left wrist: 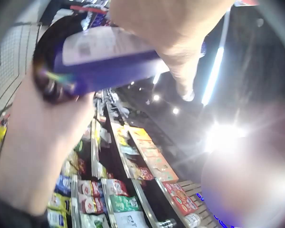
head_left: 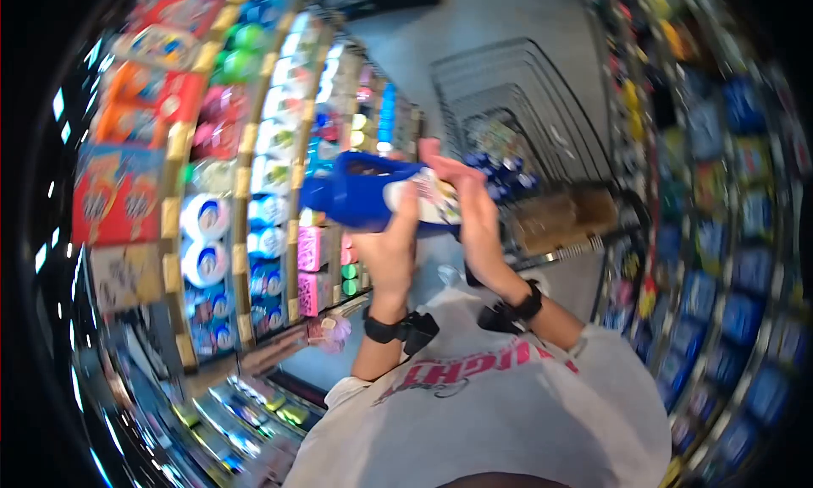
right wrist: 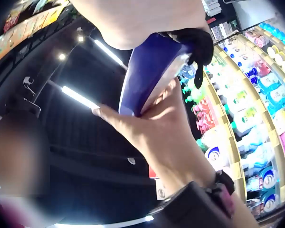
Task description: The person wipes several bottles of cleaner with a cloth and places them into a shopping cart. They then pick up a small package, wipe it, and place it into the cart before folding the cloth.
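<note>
A blue detergent bottle [head_left: 360, 202] with a moulded handle and a pale printed label lies on its side in front of the chest, cap end to the left. My left hand [head_left: 388, 255] grips it from below, thumb up across the label. At the other end, my right hand [head_left: 478, 213] holds the bottle near its base, the fingers bent over its side. The right wrist view shows the left hand [right wrist: 156, 128] around the blue body, and a loose black item [right wrist: 197, 47] hangs beside the bottle's end. The right hand's fingertips are largely hidden in the wrist views.
A black wire shopping cart [head_left: 525, 107] stands ahead to the right, with blue items [head_left: 500, 173] and a brown package [head_left: 563, 221] in it. Shelves of bottles and boxes [head_left: 207, 230] line the left side. More shelves of packaged goods [head_left: 720, 293] run along the right.
</note>
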Action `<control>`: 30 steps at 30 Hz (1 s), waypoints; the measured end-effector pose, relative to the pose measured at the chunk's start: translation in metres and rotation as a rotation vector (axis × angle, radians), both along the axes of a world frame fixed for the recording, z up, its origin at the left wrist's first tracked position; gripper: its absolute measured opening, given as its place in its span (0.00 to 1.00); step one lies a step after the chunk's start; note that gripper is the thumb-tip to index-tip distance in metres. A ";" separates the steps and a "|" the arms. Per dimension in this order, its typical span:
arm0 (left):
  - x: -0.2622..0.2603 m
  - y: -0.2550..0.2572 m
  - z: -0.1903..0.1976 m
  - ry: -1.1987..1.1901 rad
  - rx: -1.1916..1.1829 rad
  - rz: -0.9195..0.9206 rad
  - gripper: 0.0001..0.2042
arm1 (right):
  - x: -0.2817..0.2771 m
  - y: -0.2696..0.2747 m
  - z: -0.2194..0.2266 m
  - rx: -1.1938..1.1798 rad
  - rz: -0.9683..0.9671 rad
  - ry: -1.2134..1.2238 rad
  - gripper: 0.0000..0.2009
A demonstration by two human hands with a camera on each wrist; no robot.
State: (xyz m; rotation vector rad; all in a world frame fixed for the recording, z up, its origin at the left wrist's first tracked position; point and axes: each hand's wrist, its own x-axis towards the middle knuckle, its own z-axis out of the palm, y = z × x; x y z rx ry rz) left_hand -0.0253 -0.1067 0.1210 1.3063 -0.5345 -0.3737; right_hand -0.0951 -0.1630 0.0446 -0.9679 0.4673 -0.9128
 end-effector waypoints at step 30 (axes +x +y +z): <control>0.063 0.153 0.019 0.203 -0.231 -0.288 0.30 | 0.047 0.083 0.097 -0.753 0.275 -0.076 0.20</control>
